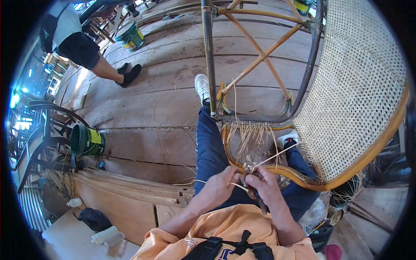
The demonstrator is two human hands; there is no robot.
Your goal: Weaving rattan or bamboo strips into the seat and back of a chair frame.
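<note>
A rattan chair frame lies across my legs, its curved cane rim [234,158] rising just beyond my hands. My left hand [221,185] is closed at that rim, pinching a pale cane strip [239,186] that trails out on both sides of it. Beside it, touching the same spot, my right hand [265,185] is closed around a dark slim hand tool [262,205]; its working end is hidden by the fingers. Another cane strand [276,157] runs from the rim up to the right. Loose cane ends [249,133] hang in a fringe from the seat's far bar.
The woven cane panel [357,82] fills the right side. Dark crossed-brace chair legs [263,56] stand ahead. Green buckets [86,141] sit on the plank floor [143,102] at left, near a dark chair [47,125]. Another person [82,43] stands far left. Stacked boards [125,188] lie at my left.
</note>
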